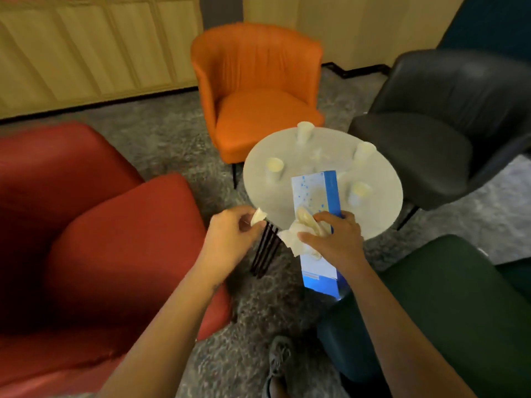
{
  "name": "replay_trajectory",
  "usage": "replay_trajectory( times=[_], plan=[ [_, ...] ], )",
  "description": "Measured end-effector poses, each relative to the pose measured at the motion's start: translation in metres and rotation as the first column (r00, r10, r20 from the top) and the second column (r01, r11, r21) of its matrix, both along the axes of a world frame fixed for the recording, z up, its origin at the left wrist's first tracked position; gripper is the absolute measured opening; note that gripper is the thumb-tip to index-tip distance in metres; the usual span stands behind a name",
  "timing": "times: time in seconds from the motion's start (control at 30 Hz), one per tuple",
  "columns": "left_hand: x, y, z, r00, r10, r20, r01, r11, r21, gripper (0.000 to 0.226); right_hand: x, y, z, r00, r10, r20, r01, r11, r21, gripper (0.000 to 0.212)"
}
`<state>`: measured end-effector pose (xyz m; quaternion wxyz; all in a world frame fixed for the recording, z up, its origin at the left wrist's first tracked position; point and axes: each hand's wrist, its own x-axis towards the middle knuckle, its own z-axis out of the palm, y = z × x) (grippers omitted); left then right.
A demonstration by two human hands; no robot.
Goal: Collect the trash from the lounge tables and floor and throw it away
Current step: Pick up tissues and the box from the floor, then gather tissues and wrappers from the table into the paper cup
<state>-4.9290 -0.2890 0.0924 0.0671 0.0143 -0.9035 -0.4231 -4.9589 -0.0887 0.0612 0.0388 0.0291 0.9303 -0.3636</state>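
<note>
A: Left side first. What is the left hand doing?
B: It's in front of the red armchair, off the table's 7 o'clock edge. The fingers are curled, pinching a small paper scrap.
A: And the table?
B: Round white table with four paper cups standing on it: 9 o'clock cup, 12 o'clock cup, 2 o'clock cup, 4 o'clock cup. Can't tell if they're empty.
A: Right hand?
B: The right hand is at 6 o'clock, gripping a blue-and-white box. Its thumb pins crumpled napkins onto the box. The box runs from mid-table out past the 6 o'clock edge.
A: How far along is the task?
B: Early, I'd judge. The loose paper is in hand, but both hands are full. The cups aren't collected, nothing is binned, and no bin is in view. The carpet is speckled and blurred, so I can't tell about floor litter.
A: Chairs?
B: Orange chair at 11 o'clock, black chair at 2, green chair at 5.
</note>
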Motion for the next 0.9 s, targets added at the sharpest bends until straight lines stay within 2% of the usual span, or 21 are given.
replay_trajectory(
  times=[0.1, 0.2, 0.33, 0.4, 0.53, 0.73, 0.9],
  plan=[
    [-0.072, 0.021, -0.021, 0.998, -0.027, 0.049, 0.028, 0.999, -0.020, 0.010, -0.063, 0.019, -0.023, 0.993, -0.074, 0.087, 0.078, 0.996, -0.043, 0.028],
    [-0.129, 0.040, -0.046, 0.992, -0.066, 0.105, 0.069, 0.997, -0.022, 0.009, -0.118, 0.032, -0.051, 0.976, -0.114, 0.184, 0.145, 0.976, -0.161, 0.029],
    [-0.184, 0.054, -0.076, 0.974, -0.131, 0.186, 0.135, 0.991, -0.012, 0.006, -0.169, 0.040, -0.085, 0.943, -0.159, 0.294, 0.265, 0.892, -0.365, 0.021],
    [-0.207, 0.056, -0.090, 0.962, -0.169, 0.214, 0.176, 0.984, -0.016, 0.006, -0.187, 0.041, -0.099, 0.924, -0.164, 0.346, 0.303, 0.866, -0.398, 0.015],
    [-0.252, 0.061, -0.111, 0.927, -0.236, 0.291, 0.250, 0.968, -0.009, 0.009, -0.211, 0.041, -0.119, 0.873, -0.177, 0.455, 0.377, 0.837, -0.397, 0.020],
    [-0.301, 0.071, -0.129, 0.896, -0.298, 0.329, 0.310, 0.951, 0.016, 0.005, -0.230, 0.049, -0.138, 0.860, -0.253, 0.443, 0.392, 0.883, -0.257, 0.034],
    [-0.325, 0.081, -0.137, 0.876, -0.335, 0.348, 0.343, 0.939, 0.041, 0.011, -0.239, 0.054, -0.135, 0.866, -0.292, 0.406, 0.377, 0.914, -0.147, 0.033]
  ],
)
